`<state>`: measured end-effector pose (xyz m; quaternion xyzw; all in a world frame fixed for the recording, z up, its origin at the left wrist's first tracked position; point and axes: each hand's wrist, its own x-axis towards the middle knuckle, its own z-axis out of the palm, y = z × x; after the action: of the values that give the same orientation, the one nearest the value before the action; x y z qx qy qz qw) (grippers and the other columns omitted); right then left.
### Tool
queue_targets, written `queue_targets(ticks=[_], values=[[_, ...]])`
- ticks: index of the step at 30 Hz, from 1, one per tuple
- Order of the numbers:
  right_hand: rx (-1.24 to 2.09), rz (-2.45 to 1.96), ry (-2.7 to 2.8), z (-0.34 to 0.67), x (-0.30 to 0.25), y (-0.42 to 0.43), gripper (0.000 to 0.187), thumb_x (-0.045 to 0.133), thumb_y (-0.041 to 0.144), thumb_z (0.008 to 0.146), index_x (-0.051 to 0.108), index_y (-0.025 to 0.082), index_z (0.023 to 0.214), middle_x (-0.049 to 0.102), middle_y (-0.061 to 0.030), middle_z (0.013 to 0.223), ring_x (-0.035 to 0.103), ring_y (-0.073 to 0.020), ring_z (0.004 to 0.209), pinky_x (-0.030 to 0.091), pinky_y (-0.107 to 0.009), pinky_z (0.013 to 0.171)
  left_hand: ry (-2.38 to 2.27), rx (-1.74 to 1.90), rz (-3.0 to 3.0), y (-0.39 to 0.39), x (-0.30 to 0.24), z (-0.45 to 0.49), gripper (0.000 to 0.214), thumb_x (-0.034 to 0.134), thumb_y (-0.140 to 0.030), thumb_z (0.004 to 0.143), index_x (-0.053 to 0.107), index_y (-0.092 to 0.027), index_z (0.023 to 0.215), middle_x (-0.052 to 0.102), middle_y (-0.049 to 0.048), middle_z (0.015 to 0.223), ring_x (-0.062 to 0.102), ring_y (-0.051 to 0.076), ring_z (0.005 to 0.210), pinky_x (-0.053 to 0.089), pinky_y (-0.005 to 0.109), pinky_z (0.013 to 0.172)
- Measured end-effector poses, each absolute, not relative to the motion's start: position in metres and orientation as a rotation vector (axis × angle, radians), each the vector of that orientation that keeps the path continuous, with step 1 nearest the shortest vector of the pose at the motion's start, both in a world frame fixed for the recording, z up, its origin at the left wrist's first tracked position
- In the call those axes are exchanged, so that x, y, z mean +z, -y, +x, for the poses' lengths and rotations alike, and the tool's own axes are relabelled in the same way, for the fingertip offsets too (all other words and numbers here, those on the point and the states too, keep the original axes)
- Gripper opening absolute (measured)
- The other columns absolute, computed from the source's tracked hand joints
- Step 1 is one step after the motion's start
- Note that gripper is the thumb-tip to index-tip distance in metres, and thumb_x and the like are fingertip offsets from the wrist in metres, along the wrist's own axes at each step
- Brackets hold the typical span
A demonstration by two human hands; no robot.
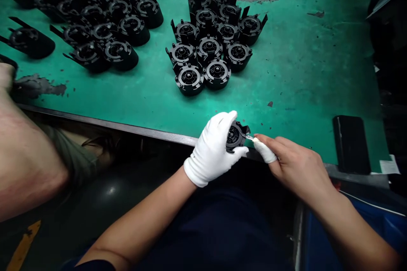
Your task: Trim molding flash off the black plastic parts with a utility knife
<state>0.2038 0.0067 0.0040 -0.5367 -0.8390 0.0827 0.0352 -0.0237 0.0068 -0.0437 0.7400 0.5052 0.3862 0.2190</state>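
Observation:
In a white glove, my left hand (211, 148) is wrapped round a round black plastic housing (234, 135) at the table's front edge. Its ringed end faces up toward me, and the glove hides its left side. My right hand (289, 154) is bare apart from a white cover on the thumb. Thumb and forefinger pinch a small metal blade (249, 137), whose tip touches the housing's right rim. The blade's handle is hidden in the fingers, so its exact kind cannot be made out.
Beyond my hands stands a cluster of similar black housings (210, 46). A larger group of taller black housings (104, 31) fills the back left. On the right lies a black phone-like slab (352, 144). Another person's arm (28, 156) reaches in at left. The green tabletop (305, 72) has worn grey patches.

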Motion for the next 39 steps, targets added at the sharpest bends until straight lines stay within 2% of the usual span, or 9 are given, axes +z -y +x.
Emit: queue_targets(ticks=[4,8,12,17,20,26,29,34,39], values=[[0.425,-1.54,2.57,0.207,0.003,-0.004,0.034,0.047,0.039,0.105,0.069,0.03,0.13,0.069,-0.0002,0.083,0.068,-0.0165,0.075,0.041,-0.029,0.066,-1.398,1.077,2.048,-0.005,-0.046,-0.022,0.085,0.075,-0.042,0.085,0.029,-0.014,0.151,0.051,0.0213,0.146,0.046,0.034,0.141,0.038,0.054,0.12],[0.347,-1.625,2.581,0.203,0.003,-0.006,0.033,0.049,0.041,0.104,0.069,0.033,0.129,0.071,0.0002,0.085,0.07,-0.0187,0.08,0.041,-0.03,0.064,-1.399,1.08,2.034,-0.005,-0.045,-0.021,0.084,0.076,-0.04,0.084,0.031,-0.014,0.15,0.051,0.0212,0.146,0.046,0.033,0.14,0.039,0.053,0.119],[0.269,-1.738,2.529,0.195,0.002,-0.009,0.032,0.049,0.042,0.104,0.07,0.034,0.127,0.074,-0.0007,0.093,0.072,-0.0215,0.088,0.044,-0.031,0.066,-1.498,1.049,1.96,-0.003,-0.043,-0.013,0.081,0.076,-0.037,0.083,0.034,-0.015,0.148,0.051,0.0205,0.144,0.048,0.034,0.138,0.043,0.052,0.116],[0.421,-1.691,2.46,0.193,0.001,-0.003,0.034,0.048,0.04,0.105,0.07,0.029,0.129,0.076,-0.0032,0.105,0.073,-0.0208,0.091,0.05,-0.031,0.077,-1.564,1.053,1.938,0.0,-0.044,-0.008,0.083,0.077,-0.037,0.082,0.034,-0.014,0.149,0.052,0.02,0.142,0.049,0.033,0.135,0.043,0.05,0.115],[0.396,-1.707,2.46,0.191,0.001,0.0,0.033,0.05,0.037,0.104,0.07,0.028,0.127,0.077,-0.0042,0.108,0.073,-0.023,0.094,0.051,-0.032,0.082,-1.57,1.069,1.958,0.0,-0.046,-0.008,0.082,0.075,-0.039,0.083,0.034,-0.012,0.149,0.051,0.0212,0.142,0.049,0.033,0.135,0.043,0.048,0.115],[0.213,-1.822,2.466,0.18,-0.001,-0.005,0.031,0.055,0.029,0.099,0.069,0.031,0.127,0.077,-0.0046,0.11,0.073,-0.0273,0.098,0.052,-0.033,0.072,-1.67,1.129,1.916,0.006,-0.048,0.008,0.073,0.071,-0.033,0.085,0.037,-0.014,0.147,0.049,0.0202,0.141,0.05,0.034,0.134,0.045,0.051,0.113],[0.252,-1.806,2.446,0.18,-0.001,-0.006,0.031,0.052,0.028,0.1,0.069,0.029,0.126,0.077,-0.0051,0.111,0.074,-0.027,0.097,0.052,-0.033,0.072,-1.696,1.149,1.895,0.007,-0.047,0.01,0.073,0.071,-0.032,0.085,0.038,-0.013,0.147,0.049,0.0208,0.14,0.049,0.035,0.134,0.045,0.053,0.113],[0.508,-1.787,2.466,0.196,0.005,0.001,0.03,0.046,0.03,0.102,0.068,0.025,0.123,0.079,-0.0034,0.087,0.075,-0.0249,0.074,0.053,-0.033,0.063,-1.373,1.055,2.042,-0.006,-0.045,-0.019,0.086,0.077,-0.037,0.083,0.03,-0.015,0.152,0.047,0.0213,0.147,0.045,0.035,0.141,0.041,0.053,0.118],[0.646,-1.494,2.542,0.202,0.009,0.003,0.039,0.048,0.016,0.096,0.067,0.021,0.13,0.074,-0.0058,0.127,0.072,-0.0234,0.11,0.056,-0.03,0.09,-1.226,0.997,2.09,-0.019,-0.042,-0.039,0.09,0.078,-0.046,0.083,0.03,-0.017,0.152,0.048,0.0212,0.148,0.046,0.035,0.142,0.04,0.054,0.119]])
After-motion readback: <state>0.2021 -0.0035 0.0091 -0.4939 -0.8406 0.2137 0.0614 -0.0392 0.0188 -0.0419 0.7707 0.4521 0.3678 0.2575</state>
